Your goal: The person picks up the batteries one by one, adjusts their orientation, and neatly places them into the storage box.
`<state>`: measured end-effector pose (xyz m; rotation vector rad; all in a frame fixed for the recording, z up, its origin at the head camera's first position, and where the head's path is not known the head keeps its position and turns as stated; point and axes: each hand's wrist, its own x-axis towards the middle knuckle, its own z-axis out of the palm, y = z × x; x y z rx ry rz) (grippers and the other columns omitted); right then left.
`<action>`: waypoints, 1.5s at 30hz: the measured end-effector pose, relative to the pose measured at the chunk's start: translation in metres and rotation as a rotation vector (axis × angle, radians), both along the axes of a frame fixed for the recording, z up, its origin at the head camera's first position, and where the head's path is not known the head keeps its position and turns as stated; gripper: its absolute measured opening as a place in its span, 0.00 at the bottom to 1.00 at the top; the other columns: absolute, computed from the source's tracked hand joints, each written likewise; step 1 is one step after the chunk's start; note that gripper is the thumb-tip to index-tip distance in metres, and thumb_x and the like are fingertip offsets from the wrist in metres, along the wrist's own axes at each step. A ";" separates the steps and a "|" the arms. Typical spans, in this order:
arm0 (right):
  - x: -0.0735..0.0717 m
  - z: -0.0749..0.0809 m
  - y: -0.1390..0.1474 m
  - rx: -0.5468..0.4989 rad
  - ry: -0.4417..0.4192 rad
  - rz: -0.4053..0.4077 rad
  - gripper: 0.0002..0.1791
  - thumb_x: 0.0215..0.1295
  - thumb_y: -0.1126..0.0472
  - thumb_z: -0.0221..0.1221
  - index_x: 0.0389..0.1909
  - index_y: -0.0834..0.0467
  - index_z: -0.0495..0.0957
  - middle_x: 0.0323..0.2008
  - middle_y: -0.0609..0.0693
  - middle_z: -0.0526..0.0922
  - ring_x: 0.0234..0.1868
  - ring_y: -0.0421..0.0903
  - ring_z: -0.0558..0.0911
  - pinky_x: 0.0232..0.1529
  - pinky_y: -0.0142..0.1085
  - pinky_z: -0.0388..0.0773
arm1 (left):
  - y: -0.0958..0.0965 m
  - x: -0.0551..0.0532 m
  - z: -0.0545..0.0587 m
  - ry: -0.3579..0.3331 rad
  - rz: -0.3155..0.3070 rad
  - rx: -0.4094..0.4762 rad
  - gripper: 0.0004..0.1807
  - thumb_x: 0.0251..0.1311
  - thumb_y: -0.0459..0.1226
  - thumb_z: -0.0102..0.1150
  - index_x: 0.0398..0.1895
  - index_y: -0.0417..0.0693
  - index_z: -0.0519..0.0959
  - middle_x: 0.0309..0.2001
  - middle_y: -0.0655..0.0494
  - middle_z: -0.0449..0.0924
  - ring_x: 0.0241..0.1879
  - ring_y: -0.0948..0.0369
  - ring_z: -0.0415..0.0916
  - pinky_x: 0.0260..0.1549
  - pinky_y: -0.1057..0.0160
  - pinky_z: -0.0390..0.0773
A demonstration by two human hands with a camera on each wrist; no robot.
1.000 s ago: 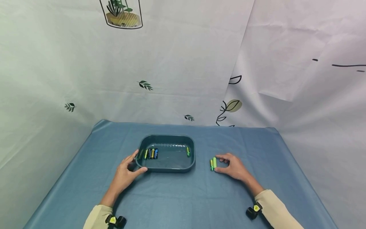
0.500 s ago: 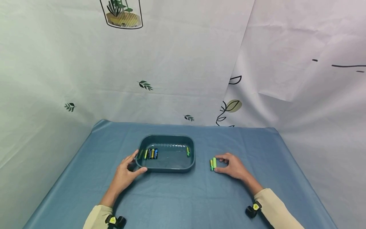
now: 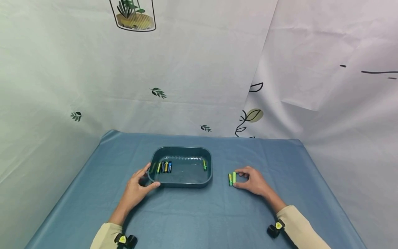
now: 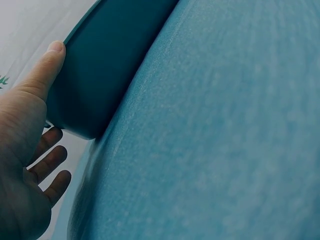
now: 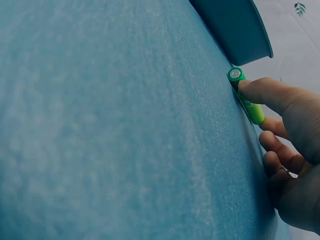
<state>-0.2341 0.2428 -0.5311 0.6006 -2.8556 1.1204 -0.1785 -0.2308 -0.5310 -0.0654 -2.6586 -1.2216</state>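
My left hand (image 3: 136, 188) holds the dark teal tray (image 3: 183, 185) at its near left corner. The thumb lies against the front wall, the fingers at the left side; in the left wrist view the thumb (image 4: 47, 70) touches the tray's outer wall. To the right of the tray, my right hand (image 3: 253, 180) pinches a light green battery (image 3: 234, 177) lengthwise between thumb and fingertip. A green and yellow battery (image 3: 230, 180) lies on the cloth just left of it. The right wrist view shows the thumb (image 5: 265, 92) on the green battery's end, partly hiding it.
Inside the tray, a row of several batteries (image 3: 166, 167) lies at the left, and a single green battery (image 3: 205, 165) at the right. A blue cloth (image 3: 199, 214) covers the table. Pale patterned fabric (image 3: 199, 69) hangs behind it and at the sides.
The light green battery has shifted very slightly to the right, away from the green and yellow one, with my right hand. My left hand and the tray stay in place.
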 end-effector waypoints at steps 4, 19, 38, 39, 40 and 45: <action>-0.001 0.000 0.001 -0.011 0.005 -0.010 0.25 0.54 0.51 0.77 0.52 0.56 0.86 0.39 0.44 0.81 0.38 0.42 0.76 0.40 0.39 0.75 | -0.001 0.000 0.000 -0.007 -0.001 0.003 0.50 0.54 0.51 0.77 0.79 0.56 0.63 0.72 0.34 0.65 0.61 0.38 0.72 0.53 0.33 0.74; -0.001 -0.001 0.005 -0.023 0.057 -0.020 0.23 0.54 0.51 0.78 0.50 0.55 0.87 0.37 0.44 0.81 0.36 0.41 0.76 0.37 0.36 0.74 | -0.001 0.002 -0.001 -0.007 0.003 -0.010 0.51 0.54 0.53 0.77 0.79 0.56 0.63 0.73 0.33 0.64 0.62 0.37 0.72 0.53 0.32 0.74; -0.011 0.026 0.005 0.010 0.094 -0.005 0.26 0.53 0.51 0.78 0.52 0.57 0.86 0.38 0.50 0.82 0.37 0.44 0.78 0.35 0.38 0.75 | -0.002 0.000 -0.002 -0.004 0.000 0.001 0.50 0.54 0.52 0.77 0.79 0.56 0.63 0.72 0.34 0.65 0.62 0.38 0.72 0.53 0.33 0.74; -0.012 0.028 0.004 0.014 0.095 -0.005 0.26 0.53 0.51 0.78 0.52 0.56 0.86 0.38 0.50 0.82 0.37 0.45 0.79 0.35 0.38 0.75 | -0.002 -0.001 -0.002 -0.002 -0.001 0.001 0.50 0.54 0.52 0.77 0.79 0.56 0.63 0.72 0.34 0.66 0.61 0.38 0.72 0.53 0.33 0.74; -0.012 0.030 0.004 0.020 0.097 -0.003 0.26 0.53 0.51 0.78 0.52 0.56 0.86 0.38 0.51 0.82 0.37 0.46 0.79 0.35 0.39 0.74 | -0.002 -0.001 -0.001 0.001 0.000 0.001 0.50 0.54 0.52 0.77 0.79 0.56 0.63 0.72 0.34 0.66 0.61 0.38 0.72 0.52 0.33 0.74; -0.016 0.042 0.001 0.036 0.107 0.013 0.26 0.54 0.50 0.78 0.53 0.56 0.86 0.38 0.51 0.82 0.37 0.46 0.79 0.35 0.39 0.74 | -0.002 0.000 -0.001 -0.002 0.000 -0.003 0.50 0.54 0.52 0.77 0.80 0.57 0.63 0.71 0.34 0.66 0.61 0.38 0.72 0.52 0.33 0.74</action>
